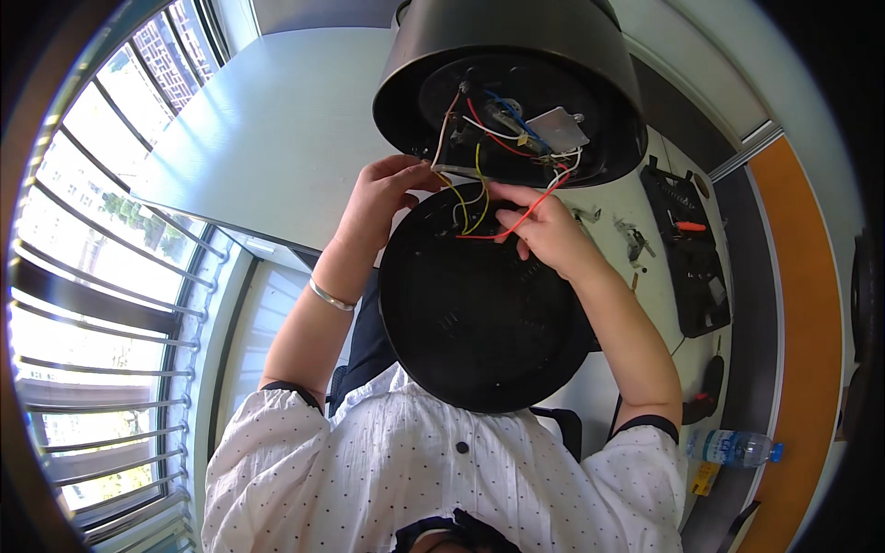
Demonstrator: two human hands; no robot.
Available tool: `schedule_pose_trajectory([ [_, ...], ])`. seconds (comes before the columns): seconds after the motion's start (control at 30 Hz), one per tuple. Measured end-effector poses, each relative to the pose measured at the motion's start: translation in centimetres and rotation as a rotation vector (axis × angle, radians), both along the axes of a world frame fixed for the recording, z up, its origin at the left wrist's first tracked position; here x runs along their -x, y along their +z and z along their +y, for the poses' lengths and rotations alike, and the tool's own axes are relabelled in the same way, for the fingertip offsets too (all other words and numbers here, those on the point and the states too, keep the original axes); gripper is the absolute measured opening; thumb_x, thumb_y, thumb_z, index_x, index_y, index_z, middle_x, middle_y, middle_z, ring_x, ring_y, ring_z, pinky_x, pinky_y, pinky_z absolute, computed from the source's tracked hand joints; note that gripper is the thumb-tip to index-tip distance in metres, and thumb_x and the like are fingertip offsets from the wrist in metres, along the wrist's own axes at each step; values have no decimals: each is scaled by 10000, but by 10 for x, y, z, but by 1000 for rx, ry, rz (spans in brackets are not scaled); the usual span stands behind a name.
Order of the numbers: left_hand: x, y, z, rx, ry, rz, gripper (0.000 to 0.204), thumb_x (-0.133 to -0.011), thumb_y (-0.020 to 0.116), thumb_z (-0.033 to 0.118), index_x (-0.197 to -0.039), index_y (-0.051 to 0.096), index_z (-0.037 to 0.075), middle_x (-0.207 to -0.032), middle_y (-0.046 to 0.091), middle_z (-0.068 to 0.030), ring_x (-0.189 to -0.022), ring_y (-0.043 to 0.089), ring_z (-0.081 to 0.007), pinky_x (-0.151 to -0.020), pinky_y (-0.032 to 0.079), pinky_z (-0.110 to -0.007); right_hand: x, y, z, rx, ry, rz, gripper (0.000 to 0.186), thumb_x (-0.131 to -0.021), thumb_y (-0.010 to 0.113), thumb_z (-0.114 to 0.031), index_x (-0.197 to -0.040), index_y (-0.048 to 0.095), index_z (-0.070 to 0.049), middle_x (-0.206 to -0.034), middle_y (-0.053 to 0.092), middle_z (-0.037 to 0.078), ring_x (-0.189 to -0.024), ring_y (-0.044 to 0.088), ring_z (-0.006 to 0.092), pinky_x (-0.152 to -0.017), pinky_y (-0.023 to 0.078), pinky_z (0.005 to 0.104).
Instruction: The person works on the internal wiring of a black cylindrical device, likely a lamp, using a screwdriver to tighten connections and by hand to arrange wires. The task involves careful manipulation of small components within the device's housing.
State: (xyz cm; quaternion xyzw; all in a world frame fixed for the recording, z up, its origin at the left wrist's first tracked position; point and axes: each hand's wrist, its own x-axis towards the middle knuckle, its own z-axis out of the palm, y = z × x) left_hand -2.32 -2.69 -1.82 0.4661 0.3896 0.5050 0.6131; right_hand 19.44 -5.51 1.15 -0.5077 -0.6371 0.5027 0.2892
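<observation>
A dark round appliance housing (pixel 516 37), probably a cooker body, lies with its open underside facing me. Coloured wires, a metal plate (pixel 558 129) and small fittings show inside. Below it, a round black base cover (pixel 489 313) rests against my lap. Wires run between the two parts, among them a yellow-green wire (pixel 478 166) and a red wire (pixel 535 210). My left hand (pixel 392 189) is closed, pinching a thin wire at the housing's lower rim. Closed too, my right hand (pixel 544 226) grips wire at the cover's top edge; the red wire crosses its fingers.
A pale table (pixel 277 120) extends to the left, beside the barred window (pixel 111 276). On the right surface lie small metal parts (pixel 634 241), an open black tool case (pixel 687 249) with an orange-handled tool (pixel 690 226), and a water bottle (pixel 733 448).
</observation>
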Motion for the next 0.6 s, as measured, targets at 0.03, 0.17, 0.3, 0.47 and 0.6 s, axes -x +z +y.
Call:
schedule_pose_trajectory([
  [0.03,0,0,2,1,-23,-3,255,-856,550,196,-993,576,-16,-892,648,-87,-847,611,-152,-652,417,-238,0,-2,2,7,-4,-8,370,-845,501,-6,-1215,512,-18,-996,611,72,-666,560,82,-432,394,187],
  [0.17,-7,3,9,-19,-76,48,267,-850,550,193,-1021,573,-12,-908,637,-80,-844,590,-140,-644,422,-227,-4,-3,1,1,-29,-32,337,-825,539,-65,-1161,557,-43,-677,599,34,-443,477,63,-406,383,193],
  [0.3,-19,14,1,15,14,109,207,-850,546,182,-993,590,38,-901,620,-33,-821,568,-90,-600,393,-200,-4,-13,16,-62,97,-81,314,-791,543,-91,-1098,584,-47,-683,599,35,-525,538,89,-458,448,233],
  [0.47,-7,11,8,-14,-135,-129,196,-837,553,83,-1012,548,-5,-914,619,-75,-848,597,-153,-695,487,-229,6,-12,24,5,192,140,253,-761,523,-10,-997,613,-15,-650,606,91,-503,580,132,-395,435,255],
  [0.6,-1,-15,31,-59,-238,-65,226,-806,571,76,-1007,538,-19,-956,614,-109,-887,592,-178,-779,466,-254,9,-18,21,38,99,124,421,-769,515,19,-1189,495,52,-717,620,130,-577,631,173,-396,452,268],
])
